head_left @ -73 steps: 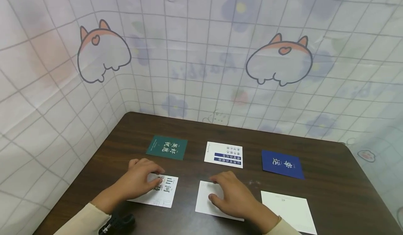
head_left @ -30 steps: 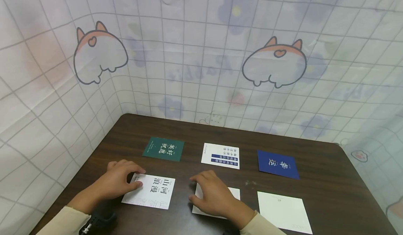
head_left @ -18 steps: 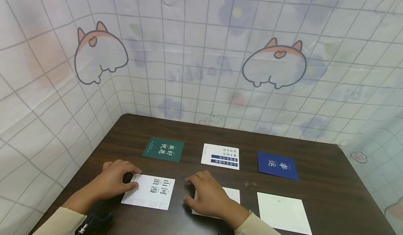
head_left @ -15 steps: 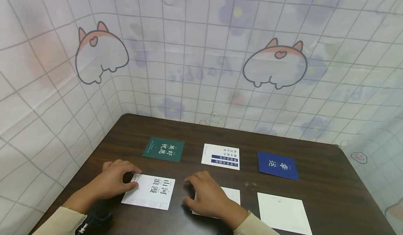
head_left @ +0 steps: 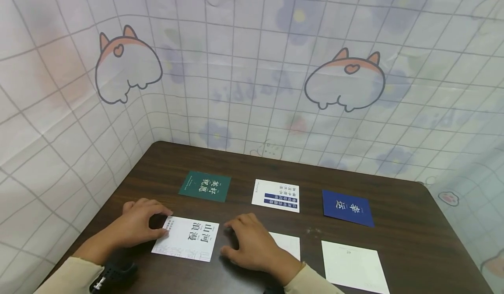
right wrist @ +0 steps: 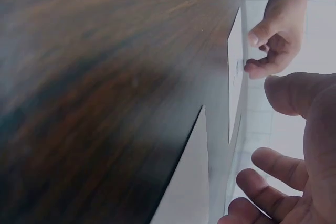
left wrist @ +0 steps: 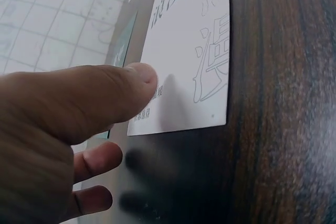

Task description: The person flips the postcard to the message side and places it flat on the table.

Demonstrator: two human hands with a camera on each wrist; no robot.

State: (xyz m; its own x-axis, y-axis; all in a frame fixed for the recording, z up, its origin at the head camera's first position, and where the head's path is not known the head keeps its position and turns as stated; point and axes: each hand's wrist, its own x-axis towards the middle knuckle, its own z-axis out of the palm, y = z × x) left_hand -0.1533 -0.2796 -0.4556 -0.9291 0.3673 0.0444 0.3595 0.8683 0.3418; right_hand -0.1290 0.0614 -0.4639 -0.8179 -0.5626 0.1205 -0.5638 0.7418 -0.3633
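Note:
My left hand (head_left: pixel 135 224) hovers at the left edge of a white card (head_left: pixel 193 241) printed with dark characters, its thumb and fingers spread apart and holding nothing. In the left wrist view the thumb (left wrist: pixel 118 90) overlaps the card's corner; whether it touches is unclear. My right hand (head_left: pixel 252 246) is held above the table between that card and a plain white card (head_left: pixel 289 243), partly hiding the plain one. Its fingers are loosely bent with nothing between them, and the right wrist view shows the palm (right wrist: pixel 320 166) off the table.
A green card (head_left: pixel 204 186), a white card with blue bars (head_left: pixel 275 195) and a blue card (head_left: pixel 348 206) form the back row. Another plain white card (head_left: pixel 354 265) lies front right. A patterned curtain (head_left: pixel 252 66) hangs behind the dark wooden table (head_left: pixel 307 171).
My left hand has drawn back leftward from over the printed card, uncovering its characters. My right hand has shifted left, partly off the plain card. The cards lie as before; the view shifts slightly.

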